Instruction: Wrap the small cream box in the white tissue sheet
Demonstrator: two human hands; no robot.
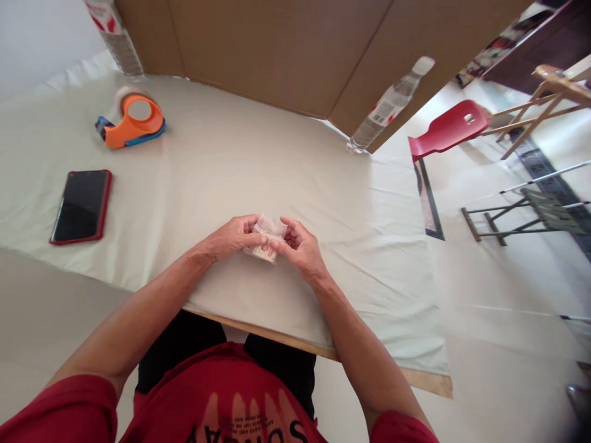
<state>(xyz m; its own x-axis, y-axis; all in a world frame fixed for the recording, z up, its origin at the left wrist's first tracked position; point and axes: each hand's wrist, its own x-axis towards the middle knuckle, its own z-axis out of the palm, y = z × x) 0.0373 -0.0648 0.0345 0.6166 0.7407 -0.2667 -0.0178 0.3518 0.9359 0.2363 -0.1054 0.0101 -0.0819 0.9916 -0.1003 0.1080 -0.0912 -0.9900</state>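
Note:
Close to the table's near edge, my left hand [241, 236] and my right hand [300, 243] grip a small whitish packet [266, 251] between them. Both thumbs press on its upper face, while the other fingers curl round its sides and are partly hidden. Red marks show on the lower part of the packet. Its far end looks like thin, cloudy clear plastic [270, 224]. What is inside cannot be made out.
A pale cloth covers the table [221, 166]. Left are a phone [80, 206] and an orange tape dispenser [133, 120]. Two water bottles [120, 46] [388, 107] hold the ends of a cardboard panel [263, 55]. Beyond the right edge stand a red chair [452, 126] and a folding stool [545, 209].

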